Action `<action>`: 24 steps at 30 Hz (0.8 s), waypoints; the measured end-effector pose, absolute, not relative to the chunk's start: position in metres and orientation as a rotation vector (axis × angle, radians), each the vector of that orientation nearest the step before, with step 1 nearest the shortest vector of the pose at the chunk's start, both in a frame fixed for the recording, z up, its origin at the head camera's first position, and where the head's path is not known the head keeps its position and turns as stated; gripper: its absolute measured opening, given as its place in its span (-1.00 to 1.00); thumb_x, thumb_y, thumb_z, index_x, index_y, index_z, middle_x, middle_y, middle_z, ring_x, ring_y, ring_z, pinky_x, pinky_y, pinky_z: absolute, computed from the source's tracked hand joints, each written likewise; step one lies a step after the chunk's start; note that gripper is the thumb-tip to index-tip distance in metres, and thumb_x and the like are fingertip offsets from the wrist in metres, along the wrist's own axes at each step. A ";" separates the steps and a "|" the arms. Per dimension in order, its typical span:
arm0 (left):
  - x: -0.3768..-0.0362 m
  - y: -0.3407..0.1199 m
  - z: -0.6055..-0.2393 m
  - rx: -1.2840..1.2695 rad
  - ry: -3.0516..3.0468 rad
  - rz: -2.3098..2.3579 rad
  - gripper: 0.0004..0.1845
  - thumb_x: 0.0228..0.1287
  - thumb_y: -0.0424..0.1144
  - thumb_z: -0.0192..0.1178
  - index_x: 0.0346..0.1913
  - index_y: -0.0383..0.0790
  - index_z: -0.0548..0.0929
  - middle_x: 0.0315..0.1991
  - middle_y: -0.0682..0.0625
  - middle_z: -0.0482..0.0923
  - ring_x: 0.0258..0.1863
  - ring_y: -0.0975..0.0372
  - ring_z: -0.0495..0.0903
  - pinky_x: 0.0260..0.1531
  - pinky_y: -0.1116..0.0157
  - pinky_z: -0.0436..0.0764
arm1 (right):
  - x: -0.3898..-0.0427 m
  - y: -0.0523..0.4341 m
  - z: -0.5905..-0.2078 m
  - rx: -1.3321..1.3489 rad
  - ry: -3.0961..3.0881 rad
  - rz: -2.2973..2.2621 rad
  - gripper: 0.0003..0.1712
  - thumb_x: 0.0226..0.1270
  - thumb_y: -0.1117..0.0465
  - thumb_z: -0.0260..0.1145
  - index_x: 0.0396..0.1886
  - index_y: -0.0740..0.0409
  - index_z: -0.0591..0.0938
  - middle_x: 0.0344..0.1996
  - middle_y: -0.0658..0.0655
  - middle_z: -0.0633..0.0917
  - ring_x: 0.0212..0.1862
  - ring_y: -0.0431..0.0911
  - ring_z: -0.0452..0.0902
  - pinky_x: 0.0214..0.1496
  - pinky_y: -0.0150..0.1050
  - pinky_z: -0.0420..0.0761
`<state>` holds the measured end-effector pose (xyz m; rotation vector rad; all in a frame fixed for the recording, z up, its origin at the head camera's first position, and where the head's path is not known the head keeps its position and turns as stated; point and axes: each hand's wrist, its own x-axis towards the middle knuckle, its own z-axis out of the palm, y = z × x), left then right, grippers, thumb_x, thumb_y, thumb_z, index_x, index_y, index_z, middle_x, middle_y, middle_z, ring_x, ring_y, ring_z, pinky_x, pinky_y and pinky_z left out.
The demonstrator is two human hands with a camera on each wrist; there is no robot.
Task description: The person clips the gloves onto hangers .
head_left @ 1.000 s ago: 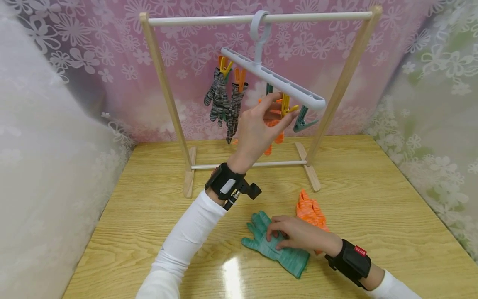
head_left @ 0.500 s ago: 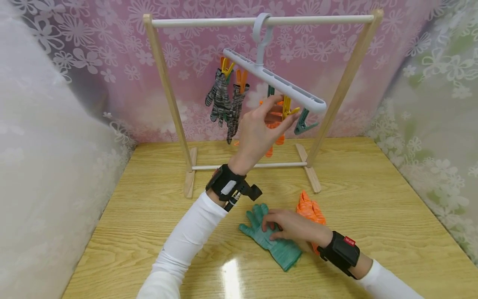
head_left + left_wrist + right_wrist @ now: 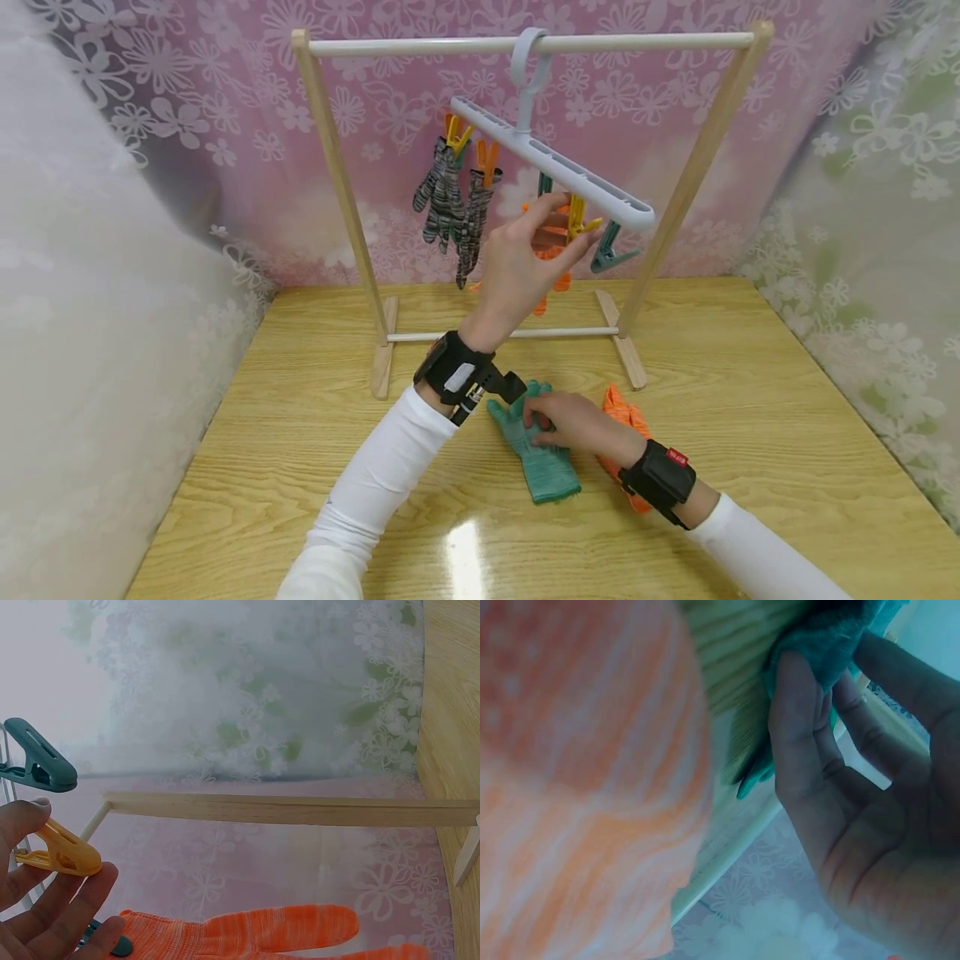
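Nearest on the wooden surface (image 3: 750, 400), the right hand (image 3: 570, 419) pinches the green glove (image 3: 542, 454) near its finger end, fingers curled into the knit; the cuff lies flat toward the person. That grip takes only a fold of fabric — the glove could slip free or trail as it comes up. An orange glove (image 3: 626, 425) lies just beside it, partly under the right wrist, and the sleeve or wrist strap could drag it along or nudge it toward the edge.

Further back, the left hand (image 3: 521, 262) is raised to the tilted grey clip hanger (image 3: 555, 167), thumb and fingers pinching the yellow clip (image 3: 577, 218). In the left wrist view the fingers (image 3: 71, 907) close round that clip (image 3: 60, 853), with a teal clip (image 3: 41, 761) above and a hung orange glove (image 3: 285, 934) below. The hanger already hangs lopsided from the rail (image 3: 540, 40) — a downward pull on the clip could tip it further or swing it, and the clip could snap shut if the pinch eases.

Beyond, two grey gloves (image 3: 450, 208) hang from orange clips; a swing might shake them, and a hard tug might rock the wooden rack (image 3: 341, 200).
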<state>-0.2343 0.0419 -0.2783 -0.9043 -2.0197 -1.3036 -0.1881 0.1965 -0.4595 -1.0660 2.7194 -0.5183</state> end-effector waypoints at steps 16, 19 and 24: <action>-0.236 0.042 -0.281 -0.904 -1.997 -1.313 -0.56 0.33 -0.18 0.40 0.19 -0.28 0.60 -0.06 -0.15 0.74 -0.19 0.19 0.77 -0.14 0.46 0.66 | -0.201 0.193 -0.466 -0.933 2.921 -0.453 -0.72 0.21 0.13 0.55 -0.20 0.05 0.62 -0.51 -0.08 0.47 -0.52 -0.25 0.34 -0.46 -0.34 0.38; -0.236 0.042 -0.281 -0.904 -1.988 -1.315 -0.56 0.33 -0.18 0.39 0.20 -0.27 0.60 -0.06 -0.15 0.74 -0.18 0.18 0.77 -0.13 0.44 0.66 | -0.200 0.193 -0.466 -0.949 2.964 -0.385 -0.71 0.21 0.08 0.54 -0.19 0.01 0.61 -0.45 -0.07 0.50 -0.52 -0.23 0.37 -0.48 -0.35 0.38; -0.236 0.043 -0.281 -0.900 -1.995 -1.307 -0.55 0.33 -0.17 0.40 0.19 -0.27 0.60 -0.06 -0.14 0.74 -0.18 0.18 0.77 -0.14 0.44 0.66 | -0.193 0.195 -0.462 -1.041 3.021 -0.374 -0.70 0.21 0.05 0.54 -0.14 -0.02 0.64 -0.31 -0.02 0.60 -0.38 -0.17 0.55 -0.41 -0.34 0.52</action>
